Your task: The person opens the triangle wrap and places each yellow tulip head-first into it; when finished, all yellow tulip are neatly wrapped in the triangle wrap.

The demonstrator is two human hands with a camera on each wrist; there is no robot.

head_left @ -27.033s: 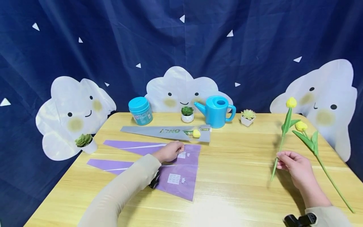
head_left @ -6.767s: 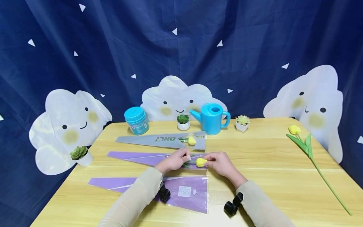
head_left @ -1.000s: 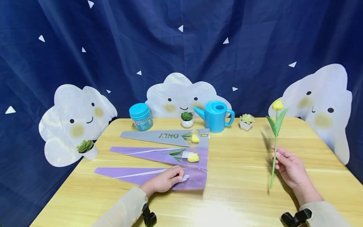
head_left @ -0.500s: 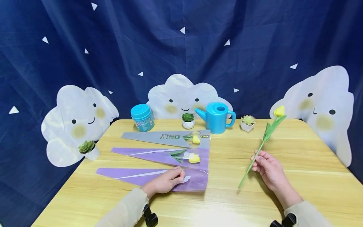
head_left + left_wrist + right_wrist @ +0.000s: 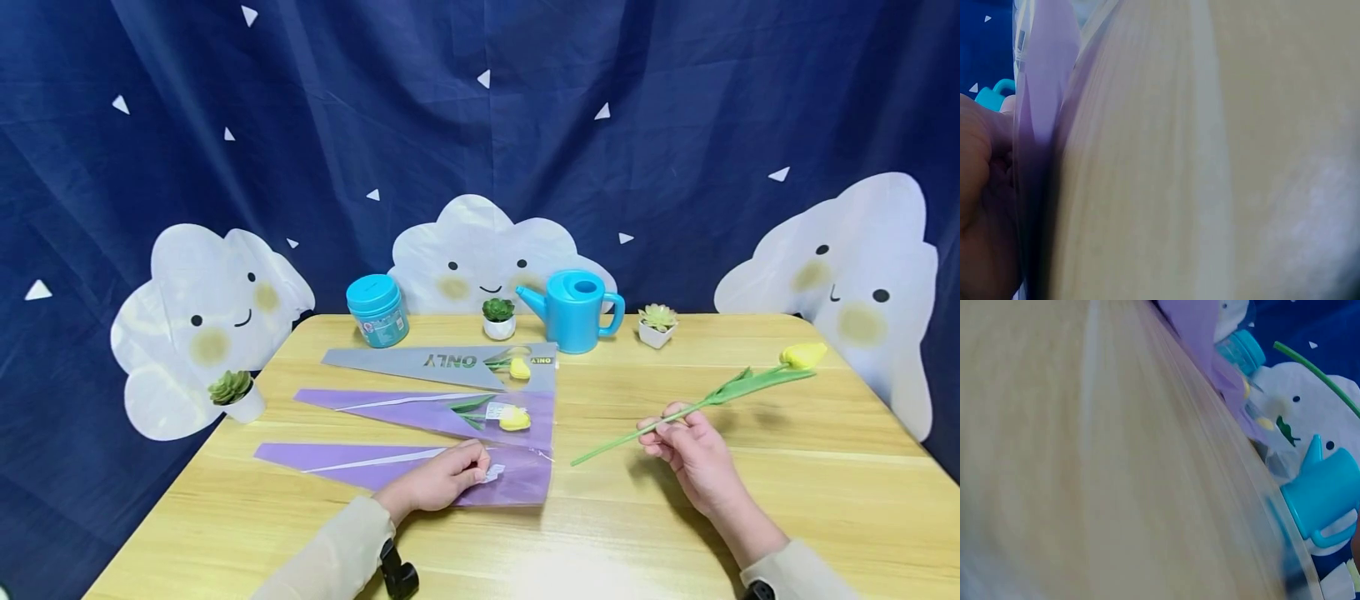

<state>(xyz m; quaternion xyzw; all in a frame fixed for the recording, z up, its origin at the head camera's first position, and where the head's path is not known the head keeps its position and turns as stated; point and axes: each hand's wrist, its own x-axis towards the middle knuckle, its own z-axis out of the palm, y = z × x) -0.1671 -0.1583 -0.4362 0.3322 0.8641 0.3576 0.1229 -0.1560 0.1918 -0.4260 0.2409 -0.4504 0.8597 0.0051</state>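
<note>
My right hand (image 5: 697, 458) pinches the green stem of a yellow tulip (image 5: 738, 387) above the table's right half. The tulip leans low, bloom to the right and stem end to the left. Its stem (image 5: 1316, 372) crosses the right wrist view. My left hand (image 5: 438, 479) pinches the clear top layer of the front purple flower sleeve (image 5: 517, 483) near its crumpled white label. In the left wrist view this sleeve (image 5: 1047, 87) rises beside my hand. The middle purple sleeve (image 5: 405, 412) and the grey sleeve (image 5: 382, 362) each contain a tulip.
Along the back of the wooden table (image 5: 622, 533) stand a blue jar (image 5: 377, 312), a small potted succulent (image 5: 498, 319), a blue watering can (image 5: 576, 310) and a pale succulent (image 5: 657, 325). Another potted succulent (image 5: 238, 397) leans at the left edge.
Since 6.8 seconds ago, the right-hand tulip was picked up and both hands left the middle sleeve. Over the last second my right hand moved left, tilting the tulip from upright to nearly level.
</note>
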